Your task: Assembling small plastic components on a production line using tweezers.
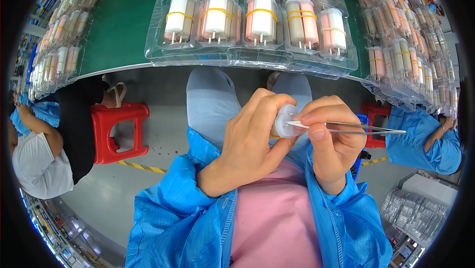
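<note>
The left hand (252, 137) was clamped around a white cylinder (283, 121), held above the lap, just off the surface's (123, 30) near edge. The right hand (330, 142) pinched tweezers (356, 128), tips touching the cylinder's end. Trays (247, 21) of banded cylinders lay along that edge. A red stool (118, 132) stood on the floor at the left.

A small white plastic cylinder (284, 121) lies sideways, metal tweezers (356, 128) touching its end.
</note>
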Demonstrator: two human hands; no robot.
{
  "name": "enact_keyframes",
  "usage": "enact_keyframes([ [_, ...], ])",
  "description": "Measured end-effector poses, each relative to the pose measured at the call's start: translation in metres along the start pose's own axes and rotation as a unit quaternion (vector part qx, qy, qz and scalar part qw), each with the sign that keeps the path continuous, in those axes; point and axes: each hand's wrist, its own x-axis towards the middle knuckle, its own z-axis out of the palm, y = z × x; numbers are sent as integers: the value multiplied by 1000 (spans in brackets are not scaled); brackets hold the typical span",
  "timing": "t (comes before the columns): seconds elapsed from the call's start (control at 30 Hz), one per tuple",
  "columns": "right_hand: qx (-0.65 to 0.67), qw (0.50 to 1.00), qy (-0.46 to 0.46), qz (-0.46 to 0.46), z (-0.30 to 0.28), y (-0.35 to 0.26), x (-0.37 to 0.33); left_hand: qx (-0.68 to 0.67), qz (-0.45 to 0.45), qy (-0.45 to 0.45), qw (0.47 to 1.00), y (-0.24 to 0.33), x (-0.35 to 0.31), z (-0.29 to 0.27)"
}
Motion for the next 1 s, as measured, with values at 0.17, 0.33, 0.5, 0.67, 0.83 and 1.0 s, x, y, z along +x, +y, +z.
enact_keyframes([
  [0.17,10,1000,5,-1,1,2,-1,5,15,8,1000,-1,1,0],
  [0.33,14,1000,13,1,2,0,-1,3,21,10,1000,0,1,0],
  [0.5,15,1000,11,7,2,0,-2,12,20,10,1000,1,1,0],
  [0.67,17,1000,11,12,3,-1,-2,14,19,11,1000,1,0,-1],
  [0.83,14,1000,7,0,3,0,-1,18,27,10,999,1,1,-1],
  [1.0,10,1000,6,14,3,-1,-2,24,29,15,999,1,1,-1],
])
